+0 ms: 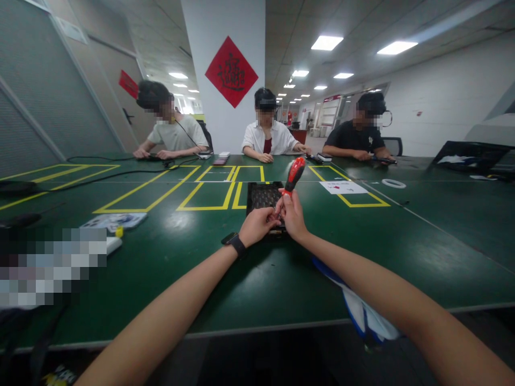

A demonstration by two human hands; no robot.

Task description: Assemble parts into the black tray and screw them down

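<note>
A red-and-black screwdriver (295, 174) stands almost upright, leaning slightly right, with its handle up. My right hand (294, 214) is closed round it below the handle. My left hand (259, 224), with a dark watch on its wrist, is closed in a pinch close to the lower end of the screwdriver. What its fingertips hold, if anything, is hidden. Both hands are over a black tray-like case (257, 199) with a dark, uneven inside. The screwdriver's tip is hidden behind my fingers.
Yellow tape outlines (205, 208) mark the green table (193, 241). A white paper (343, 187) and a white ring (394, 183) lie to the right. A blue-and-white cloth (368, 311) hangs over the near edge. Black cables (108, 181) run left. Several people sit across.
</note>
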